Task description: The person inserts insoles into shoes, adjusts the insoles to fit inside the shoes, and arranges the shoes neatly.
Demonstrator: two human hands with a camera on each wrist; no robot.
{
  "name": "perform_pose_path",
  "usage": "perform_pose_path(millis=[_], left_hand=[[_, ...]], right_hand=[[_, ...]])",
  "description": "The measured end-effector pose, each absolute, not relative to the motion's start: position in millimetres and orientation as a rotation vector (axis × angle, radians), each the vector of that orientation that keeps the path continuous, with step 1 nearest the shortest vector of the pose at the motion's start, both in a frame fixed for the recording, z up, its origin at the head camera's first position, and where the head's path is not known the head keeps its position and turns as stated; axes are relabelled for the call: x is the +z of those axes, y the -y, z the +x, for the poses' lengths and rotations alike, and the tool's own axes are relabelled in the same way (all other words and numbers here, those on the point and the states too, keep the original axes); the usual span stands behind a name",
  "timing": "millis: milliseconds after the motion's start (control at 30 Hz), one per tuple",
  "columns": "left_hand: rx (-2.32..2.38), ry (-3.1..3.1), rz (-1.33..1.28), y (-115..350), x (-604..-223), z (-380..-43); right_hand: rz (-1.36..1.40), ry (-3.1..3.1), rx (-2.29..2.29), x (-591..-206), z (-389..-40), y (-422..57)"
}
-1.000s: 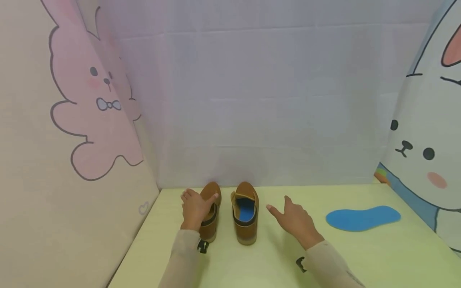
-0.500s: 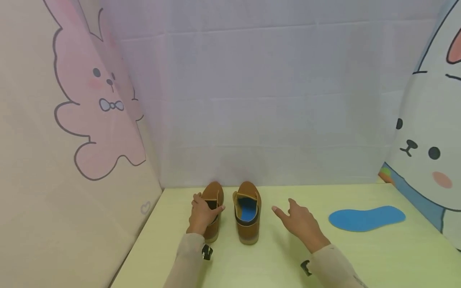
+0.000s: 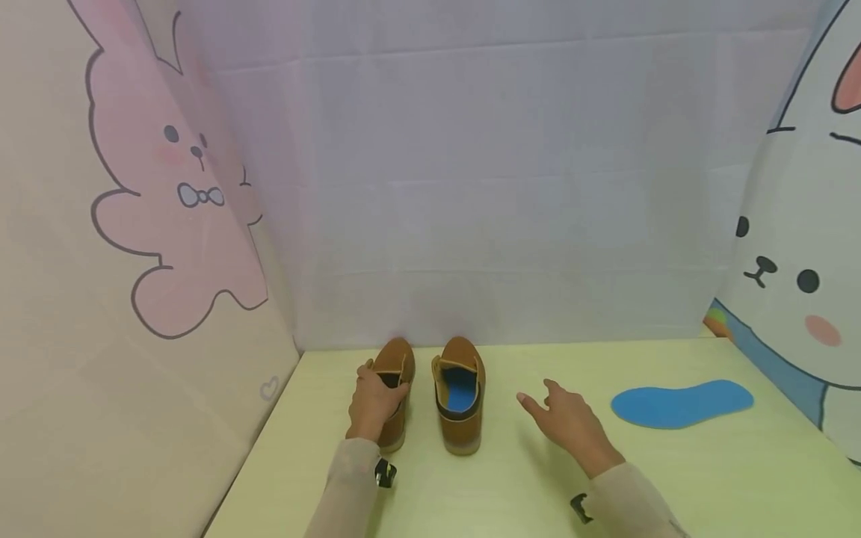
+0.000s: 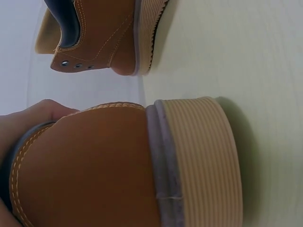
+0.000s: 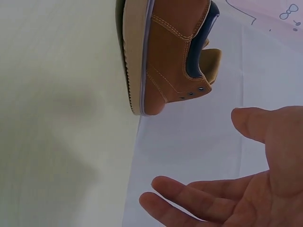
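Two brown leather shoes stand side by side, toes toward the back sheet. My left hand (image 3: 372, 403) grips the left shoe (image 3: 397, 355) around its collar, thumb on the right side and fingers on the left. The left wrist view shows that shoe's heel (image 4: 90, 165) close up, its sole near the table. Inside the right shoe (image 3: 461, 430) lies a blue insole (image 3: 461, 391). My right hand (image 3: 572, 427) hovers to its right, thumb and fingers apart, holding nothing. Another blue insole (image 3: 681, 404) lies flat on the table, farther right.
The pale yellow table (image 3: 538, 501) ends at a white hanging sheet (image 3: 504, 187). A wall with a pink rabbit (image 3: 188, 246) stands at the left, and a panel with a white rabbit (image 3: 794, 224) at the right.
My left hand has come down from above the left shoe's side and taken hold of its collar. The right hand has drifted slightly right and nearer to me.
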State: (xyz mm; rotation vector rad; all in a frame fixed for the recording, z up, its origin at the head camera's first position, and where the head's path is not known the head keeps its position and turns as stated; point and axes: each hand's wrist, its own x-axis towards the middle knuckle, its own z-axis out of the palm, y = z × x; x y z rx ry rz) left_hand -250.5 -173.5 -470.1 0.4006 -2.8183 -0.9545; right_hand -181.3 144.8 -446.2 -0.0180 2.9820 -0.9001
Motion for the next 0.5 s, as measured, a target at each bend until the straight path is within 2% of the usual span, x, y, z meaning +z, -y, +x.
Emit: perform_pose_path(millis=[167,367,500], left_hand=[[-0.97,2.793,0.414,175.7,-471.0,-250.2],[-1.038,2.746,0.406,181.2,-471.1,-249.4],[-1.08,2.709,0.395,184.1,-471.0,-249.2]], right_hand=[[-0.09,-2.993,-0.874,-457.7,-179.5,-147.4],[-0.368,-3.207,-0.76,-475.3,-179.5,-153.8],[-0.454,-3.323,-0.663,-482.9,-177.6,-161.2]])
